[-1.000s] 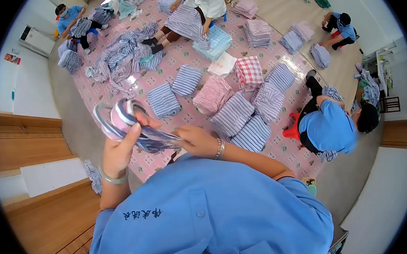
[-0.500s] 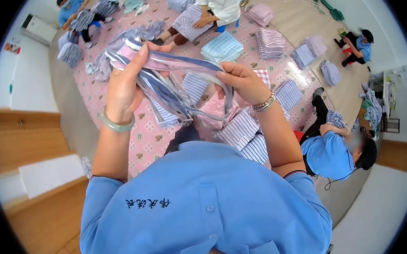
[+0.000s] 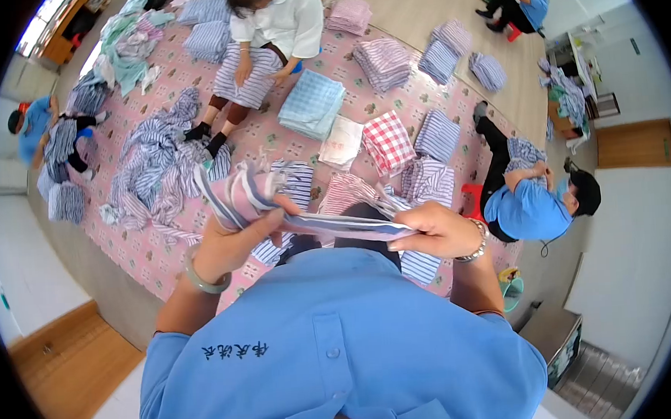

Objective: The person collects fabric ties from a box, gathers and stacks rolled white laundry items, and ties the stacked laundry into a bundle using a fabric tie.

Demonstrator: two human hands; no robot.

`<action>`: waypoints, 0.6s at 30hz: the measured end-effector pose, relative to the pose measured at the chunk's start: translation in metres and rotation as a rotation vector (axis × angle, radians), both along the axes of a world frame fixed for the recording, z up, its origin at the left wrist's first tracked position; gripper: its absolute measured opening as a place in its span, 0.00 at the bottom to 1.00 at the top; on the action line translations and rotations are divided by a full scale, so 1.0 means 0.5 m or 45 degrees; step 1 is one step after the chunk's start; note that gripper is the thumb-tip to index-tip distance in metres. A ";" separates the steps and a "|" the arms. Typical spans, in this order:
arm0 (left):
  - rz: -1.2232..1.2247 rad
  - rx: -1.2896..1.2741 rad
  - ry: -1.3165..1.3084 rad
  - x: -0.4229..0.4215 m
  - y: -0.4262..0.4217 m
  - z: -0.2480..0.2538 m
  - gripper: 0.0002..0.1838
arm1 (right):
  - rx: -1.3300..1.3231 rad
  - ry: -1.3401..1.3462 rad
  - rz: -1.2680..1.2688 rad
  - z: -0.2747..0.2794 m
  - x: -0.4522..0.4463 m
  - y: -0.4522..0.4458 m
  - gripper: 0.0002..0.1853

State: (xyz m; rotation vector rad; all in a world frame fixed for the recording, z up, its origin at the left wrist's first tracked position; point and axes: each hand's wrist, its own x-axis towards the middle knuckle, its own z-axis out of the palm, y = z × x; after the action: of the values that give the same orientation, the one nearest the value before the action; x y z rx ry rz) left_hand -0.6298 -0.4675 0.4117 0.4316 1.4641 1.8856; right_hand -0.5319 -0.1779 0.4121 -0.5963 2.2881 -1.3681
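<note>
The left hand (image 3: 234, 244) on my feed grasps bunched striped cloth strips (image 3: 317, 225) across the middle of the frame; the right hand (image 3: 441, 232), right of centre, pinches their stretched end. Above, I see folded red-checked cloth (image 3: 387, 141) on the pink mat (image 3: 150, 255).

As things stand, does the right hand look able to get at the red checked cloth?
Probably not: the right hand holds one end of the striped band, and the red checked cloth lies farther out on the pink mat.
</note>
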 end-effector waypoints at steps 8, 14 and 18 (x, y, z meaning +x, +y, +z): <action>-0.290 0.024 0.124 -0.117 0.039 0.035 0.07 | -0.495 0.025 -0.171 0.012 -0.043 0.019 0.10; -0.196 0.039 -0.026 -0.218 0.117 0.020 0.06 | -0.546 0.054 -0.185 -0.004 -0.154 0.086 0.09; -0.156 0.013 0.069 -0.294 0.234 0.029 0.06 | -0.556 0.040 -0.208 -0.054 -0.234 0.203 0.10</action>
State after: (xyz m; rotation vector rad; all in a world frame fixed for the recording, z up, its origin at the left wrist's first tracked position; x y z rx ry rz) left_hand -0.7767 -0.3506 0.4260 0.5679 1.4306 1.7980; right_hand -0.6487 -0.0761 0.3851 -0.5710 2.1065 -1.9744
